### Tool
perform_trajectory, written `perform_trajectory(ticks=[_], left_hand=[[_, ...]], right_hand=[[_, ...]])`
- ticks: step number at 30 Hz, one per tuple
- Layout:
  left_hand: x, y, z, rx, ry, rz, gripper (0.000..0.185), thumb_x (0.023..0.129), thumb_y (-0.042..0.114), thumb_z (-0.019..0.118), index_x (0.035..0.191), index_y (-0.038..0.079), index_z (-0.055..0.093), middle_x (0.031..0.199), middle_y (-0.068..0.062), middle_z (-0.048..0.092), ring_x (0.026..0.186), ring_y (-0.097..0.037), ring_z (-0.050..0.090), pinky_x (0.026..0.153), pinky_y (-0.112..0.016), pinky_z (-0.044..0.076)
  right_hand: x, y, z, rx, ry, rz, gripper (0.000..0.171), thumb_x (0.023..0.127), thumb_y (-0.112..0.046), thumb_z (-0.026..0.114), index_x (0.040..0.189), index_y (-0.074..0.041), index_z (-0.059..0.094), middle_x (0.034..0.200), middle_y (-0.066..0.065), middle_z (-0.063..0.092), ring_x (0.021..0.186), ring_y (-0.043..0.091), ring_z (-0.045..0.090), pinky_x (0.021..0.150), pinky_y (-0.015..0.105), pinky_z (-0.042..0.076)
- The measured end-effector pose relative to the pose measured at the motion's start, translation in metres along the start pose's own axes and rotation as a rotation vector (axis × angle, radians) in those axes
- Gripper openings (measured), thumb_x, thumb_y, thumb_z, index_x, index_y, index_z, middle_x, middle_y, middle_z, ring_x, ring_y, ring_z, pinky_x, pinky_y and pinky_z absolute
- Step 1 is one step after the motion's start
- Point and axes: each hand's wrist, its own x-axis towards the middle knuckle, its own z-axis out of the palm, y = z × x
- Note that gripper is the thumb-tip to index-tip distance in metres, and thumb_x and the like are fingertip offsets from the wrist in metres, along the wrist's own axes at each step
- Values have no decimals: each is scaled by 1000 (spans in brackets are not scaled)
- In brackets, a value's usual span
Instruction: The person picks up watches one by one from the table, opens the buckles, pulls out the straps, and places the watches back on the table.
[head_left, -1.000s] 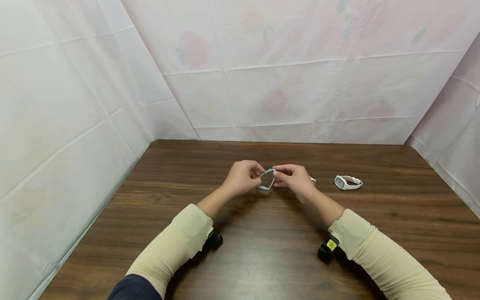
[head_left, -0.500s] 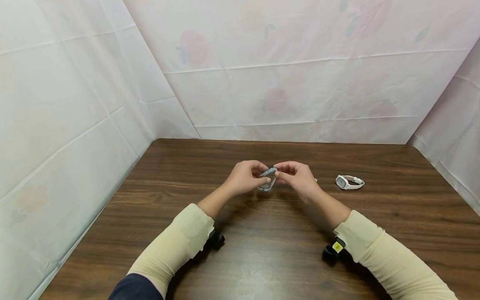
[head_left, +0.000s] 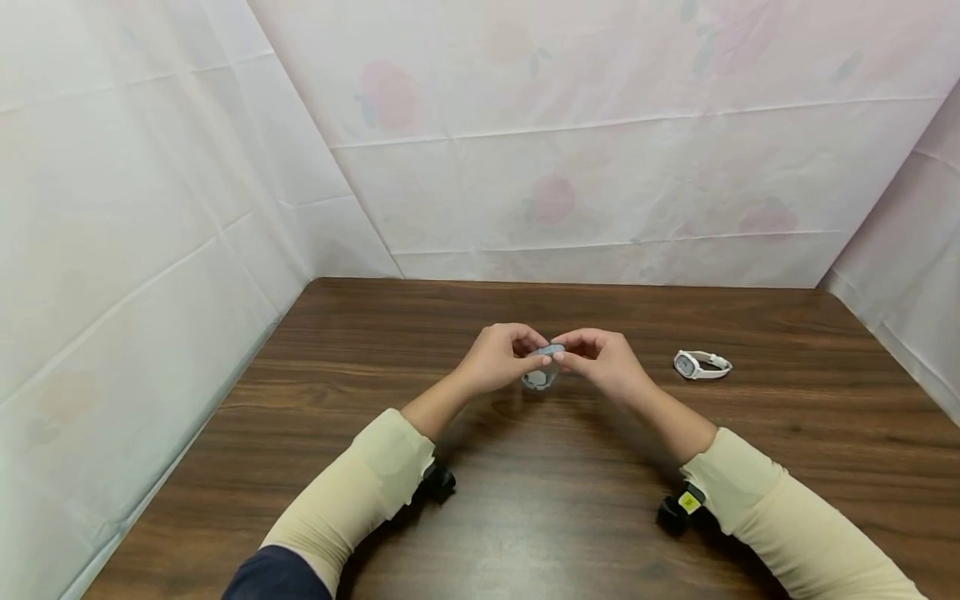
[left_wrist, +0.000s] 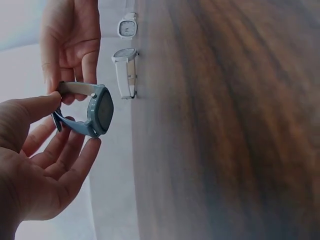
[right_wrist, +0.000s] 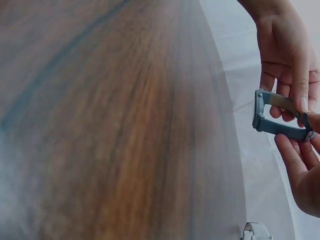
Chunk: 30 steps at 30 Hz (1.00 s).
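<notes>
Here, a person is sitting at a brown wooden table [head_left: 525, 517], with both hands raised just above its middle; every place below is given relative to this table. On the near left of the table, a cream sleeve [head_left: 352, 492] is resting on the wood, a small black wrist camera [head_left: 438, 482] sitting beside it. Over the middle of the table, the left hand [head_left: 498, 360] is meeting the right hand, and a grey-blue watch [head_left: 542, 367] is being held between them, clear of the tabletop. In the left wrist view, the left thumb is pressing one strap of the watch [left_wrist: 97, 111], while the remaining left fingers [left_wrist: 75, 160] are lying relaxed and spread under the lower strap. The right hand [head_left: 600, 362] is pinching the strap ends between thumb and fingers, as the right wrist view is showing, with the watch [right_wrist: 277, 117] bent into a loop. The two hands are thus working close together, each gripping the same watch. Toward the far right of the table, a white watch [head_left: 701, 364] is lying on the wood, well apart from the hands. In the left wrist view, a second white watch [left_wrist: 125, 70] is lying just beside the first [left_wrist: 127, 25]. On the near right of the table, the other cream sleeve [head_left: 757, 500] is resting with its own black camera [head_left: 675, 510].
</notes>
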Motion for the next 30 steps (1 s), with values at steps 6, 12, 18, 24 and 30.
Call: perform_trajectory(ticks=[6, 12, 18, 24, 30], left_hand=[[1, 4, 0, 35, -7, -1, 16, 90, 17, 72, 101, 6, 70, 87, 0, 67, 77, -11, 62, 67, -23, 52], [1, 1, 1, 62, -19, -19, 15, 90, 15, 72, 100, 5, 68, 86, 0, 67, 77, -11, 62, 67, -23, 51], [0, -1, 1, 28, -21, -33, 18, 89, 16, 73, 102, 4, 68, 89, -1, 67, 80, -12, 63, 70, -24, 53], [0, 0, 3, -22, -13, 24, 22, 90, 20, 72, 105, 5, 70, 94, -1, 69, 86, -11, 65, 77, -24, 54], [-3, 1, 3, 48, 13, 51, 13, 90, 17, 73, 97, 6, 71, 88, 1, 69, 82, -10, 63, 74, -24, 53]], right_hand=[[-3, -3, -6, -69, 22, -33, 23, 93, -12, 68, 110, 2, 67, 99, 15, 67, 89, 39, 62, 79, 47, 55], [-4, -7, -14, -76, 56, -44, 23, 92, -10, 68, 110, 4, 67, 100, 15, 66, 89, 35, 63, 80, 43, 56], [-6, -11, -19, -49, 52, -49, 25, 93, -9, 68, 113, 5, 65, 103, 17, 64, 92, 32, 63, 83, 41, 56], [-7, -13, -18, -56, 35, -50, 25, 93, -12, 68, 112, 4, 65, 103, 16, 65, 91, 29, 63, 81, 40, 56], [-9, -13, -18, -218, 38, -125, 18, 89, -12, 72, 105, -2, 71, 98, 10, 68, 88, 20, 62, 74, 29, 54]])
